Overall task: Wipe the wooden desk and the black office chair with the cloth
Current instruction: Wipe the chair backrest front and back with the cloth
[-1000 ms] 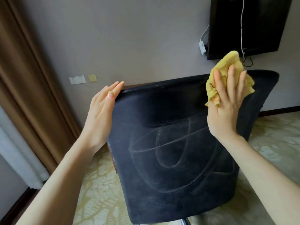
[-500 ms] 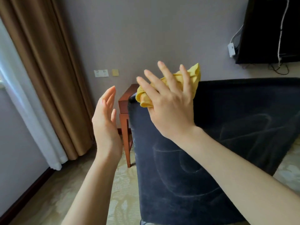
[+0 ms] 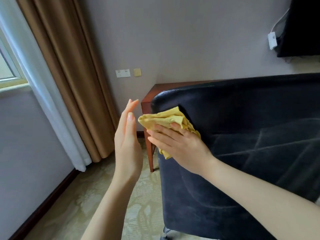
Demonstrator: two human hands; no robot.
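While flat on one cloth [image 3: 162, 119] against one chair [image 3: 242, 118], right hand [image 3: 183, 149] (left hand [image 3: 127, 146] straight-fingered, free).

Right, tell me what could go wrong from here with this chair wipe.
The left hand hovers off the black chair, so a push from the right hand may roll or swivel it into the wooden desk behind. The yellow cloth is bunched, partly past the chair's edge, pressed only by flat fingers; it may slip free.
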